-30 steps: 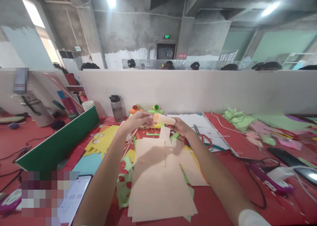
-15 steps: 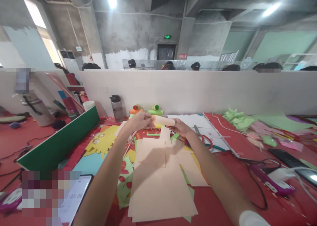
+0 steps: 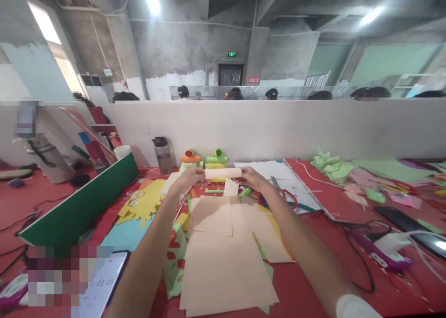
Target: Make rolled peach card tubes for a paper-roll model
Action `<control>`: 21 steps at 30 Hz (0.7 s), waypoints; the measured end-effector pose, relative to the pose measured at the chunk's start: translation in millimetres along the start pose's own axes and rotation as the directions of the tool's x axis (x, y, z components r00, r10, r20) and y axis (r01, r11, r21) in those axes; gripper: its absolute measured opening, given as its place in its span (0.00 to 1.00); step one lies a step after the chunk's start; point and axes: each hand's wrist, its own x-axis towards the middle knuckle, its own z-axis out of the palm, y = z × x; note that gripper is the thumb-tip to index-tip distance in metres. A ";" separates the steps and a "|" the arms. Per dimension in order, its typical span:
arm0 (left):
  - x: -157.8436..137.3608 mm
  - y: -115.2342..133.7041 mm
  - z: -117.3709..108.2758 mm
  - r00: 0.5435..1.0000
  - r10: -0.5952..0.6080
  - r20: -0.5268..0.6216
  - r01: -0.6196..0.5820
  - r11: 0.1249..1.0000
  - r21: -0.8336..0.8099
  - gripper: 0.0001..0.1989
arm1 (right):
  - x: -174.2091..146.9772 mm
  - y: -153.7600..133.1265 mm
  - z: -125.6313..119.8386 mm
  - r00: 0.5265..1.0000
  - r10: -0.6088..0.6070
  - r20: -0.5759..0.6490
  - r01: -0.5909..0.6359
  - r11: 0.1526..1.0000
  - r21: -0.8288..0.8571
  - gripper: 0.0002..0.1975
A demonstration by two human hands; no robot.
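A rolled tube of cream paper (image 3: 223, 173) is held level above the desk, one end in each hand. My left hand (image 3: 193, 178) pinches its left end, and my right hand (image 3: 253, 178) grips the right end. Below lie stacked cream paper sheets (image 3: 226, 271), with a smaller cream sheet (image 3: 213, 216) on top. A narrow cream strip (image 3: 230, 188) rests just under the tube. Behind the tube stand green and yellow paper rolls (image 3: 216, 160) and an orange paper roll (image 3: 190, 159).
Scissors (image 3: 275, 184) with red and teal handles lie right of my right hand on a white board (image 3: 306, 195). Yellow cut paper (image 3: 148, 199), a water bottle (image 3: 162, 154) and a green divider (image 3: 80, 202) are leftward. A phone (image 3: 108, 281) lies front left; a power strip (image 3: 379, 250) sits right.
The paper tube has turned from a slant to level, its left end swinging away from facing me. My left hand has shifted slightly left and down; the view has turned a little.
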 end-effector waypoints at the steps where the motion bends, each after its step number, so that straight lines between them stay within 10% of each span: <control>1: 1.7 -7.0 -1.0 1.000 -0.014 0.003 0.014 1.000 -0.002 0.06 | -0.8 -0.1 0.8 1.000 0.003 0.001 -0.003 1.000 -0.027 0.07; 21: 17.4 -56.9 -8.5 0.999 -0.012 -0.041 0.011 0.999 -0.032 0.15 | 4.5 19.0 10.3 0.999 0.034 -0.021 -0.038 0.980 -0.194 0.09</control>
